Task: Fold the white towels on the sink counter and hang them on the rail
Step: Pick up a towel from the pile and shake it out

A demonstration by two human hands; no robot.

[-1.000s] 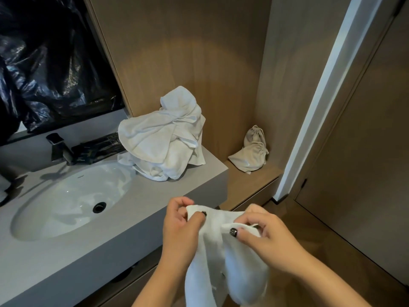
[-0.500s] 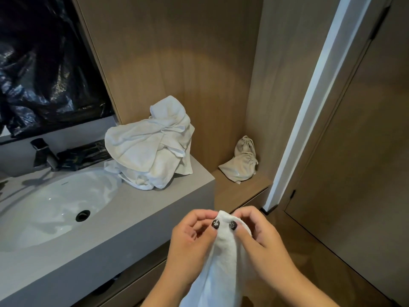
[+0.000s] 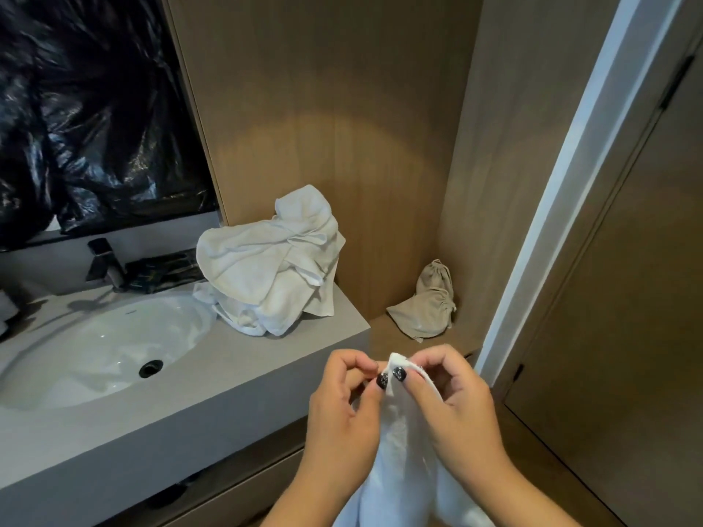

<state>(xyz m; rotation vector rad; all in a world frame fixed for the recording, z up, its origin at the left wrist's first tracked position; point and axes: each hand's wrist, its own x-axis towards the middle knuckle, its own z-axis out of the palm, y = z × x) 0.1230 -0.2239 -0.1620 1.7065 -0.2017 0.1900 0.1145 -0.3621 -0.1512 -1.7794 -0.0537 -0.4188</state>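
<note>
A white towel (image 3: 399,462) hangs in front of the counter, pinched at its top corners by my left hand (image 3: 342,408) and my right hand (image 3: 452,405), thumbs side by side. Its lower part runs out of the frame. A crumpled pile of white towels (image 3: 270,264) sits on the right end of the grey sink counter (image 3: 213,389), against the wooden wall. No rail is visible.
An oval white basin (image 3: 99,351) with a dark drain is set in the counter, with a dark faucet (image 3: 104,264) behind it. Black plastic sheeting (image 3: 87,119) covers the mirror area. A beige drawstring bag (image 3: 426,302) lies on the low wooden shelf. A door (image 3: 624,298) stands at right.
My two hands have come together, bringing the towel's two top corners side by side so the towel hangs doubled. The view has shifted slightly left and down.
</note>
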